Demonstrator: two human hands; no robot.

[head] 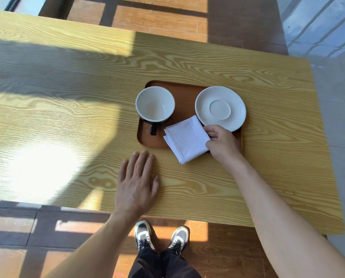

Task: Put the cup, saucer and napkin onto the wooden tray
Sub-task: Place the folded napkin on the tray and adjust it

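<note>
1. Right hand closed on the right edge of the folded white cloth napkin, fingers curled over the fold, thumb hidden beneath.
2. Left hand open and flat, palm down on the pale yellow wood-grain worktop, just short of the tray's near edge, holding nothing.
3. Rounded-corner reddish-brown wooden tray lying near the middle of the worktop, carrying all three pieces.
4. Round cup with white interior and dark outside standing upright and empty on the tray's left half, dark handle pointing towards the wearer.
5. Round white ceramic saucer sitting on the tray's right half, far-right rim apparently overhanging the tray edge.
6. Napkin only partly placed: upper part over the tray between cup and saucer, one corner touching or tucked under the saucer rim, lower corner reaching past the near edge onto the worktop.
7. Progress, as a judgement: cup and saucer done; left to do, settling the napkin fully inside the tray and letting go.
8. Hard to make out: whether the napkin rests on the tray or hangs lifted; tray's right rim hidden by saucer and right hand.
</note>
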